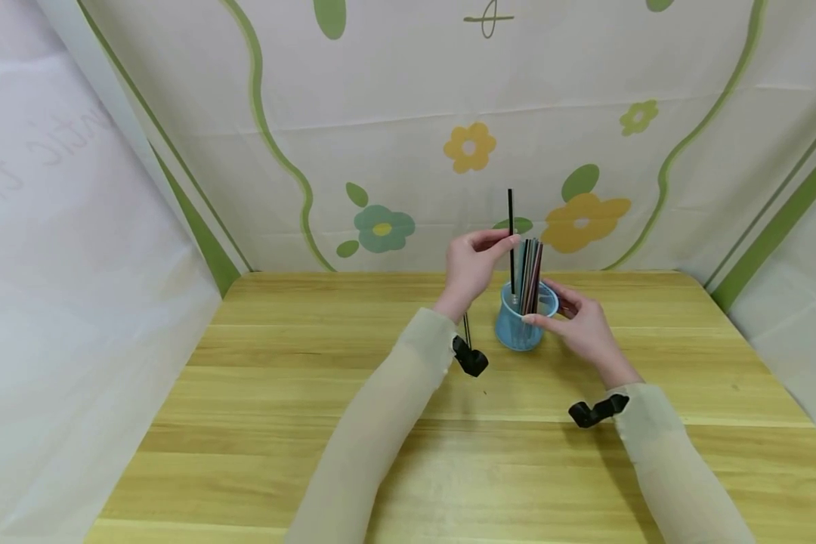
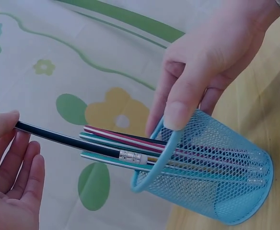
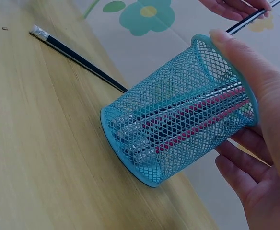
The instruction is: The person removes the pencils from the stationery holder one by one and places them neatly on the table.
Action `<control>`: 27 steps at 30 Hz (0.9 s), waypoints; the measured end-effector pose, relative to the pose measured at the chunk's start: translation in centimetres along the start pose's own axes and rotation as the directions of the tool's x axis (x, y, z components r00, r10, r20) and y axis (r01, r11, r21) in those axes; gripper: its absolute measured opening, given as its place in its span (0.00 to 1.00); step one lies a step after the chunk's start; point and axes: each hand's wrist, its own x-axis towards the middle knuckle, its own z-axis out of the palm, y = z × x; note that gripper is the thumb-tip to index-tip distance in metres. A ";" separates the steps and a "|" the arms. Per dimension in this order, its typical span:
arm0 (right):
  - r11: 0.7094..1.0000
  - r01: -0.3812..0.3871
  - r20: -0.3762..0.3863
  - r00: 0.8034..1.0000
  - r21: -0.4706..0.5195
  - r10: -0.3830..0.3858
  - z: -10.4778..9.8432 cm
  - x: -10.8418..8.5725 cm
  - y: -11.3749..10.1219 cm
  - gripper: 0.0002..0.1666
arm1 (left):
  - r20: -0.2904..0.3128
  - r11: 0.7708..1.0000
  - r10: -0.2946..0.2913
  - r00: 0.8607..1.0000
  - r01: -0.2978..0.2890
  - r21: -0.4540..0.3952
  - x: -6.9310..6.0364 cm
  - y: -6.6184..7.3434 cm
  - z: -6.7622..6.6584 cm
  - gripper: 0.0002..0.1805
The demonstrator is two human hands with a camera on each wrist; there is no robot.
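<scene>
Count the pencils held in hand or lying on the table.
2: a black pencil pinched in the left hand, at the blue mesh cup's mouth; a second black pencil on the table beside the cup. Others could be hidden behind the cup.

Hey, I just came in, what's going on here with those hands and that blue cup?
A person's left grip pinches a black pencil, eraser end down at the mouth of a blue mesh cup. The right grip holds the cup at its rim. Several other pencils stand inside, and another black-bodied one lies on the wooden table, left of the cup.
</scene>
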 end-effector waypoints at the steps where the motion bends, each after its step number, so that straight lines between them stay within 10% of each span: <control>1: 1.000 -0.001 -0.001 1.000 0.002 0.001 0.0 0.0 0.0 0.48 | 0.001 1.000 -0.002 1.000 0.002 -0.009 0.0 0.1 -0.1 0.14; 27: 1.000 -0.009 -0.012 1.000 0.002 0.009 0.1 -0.1 0.3 0.49 | 0.020 0.994 -0.027 0.999 0.029 -0.107 -0.4 0.0 -4.0 0.15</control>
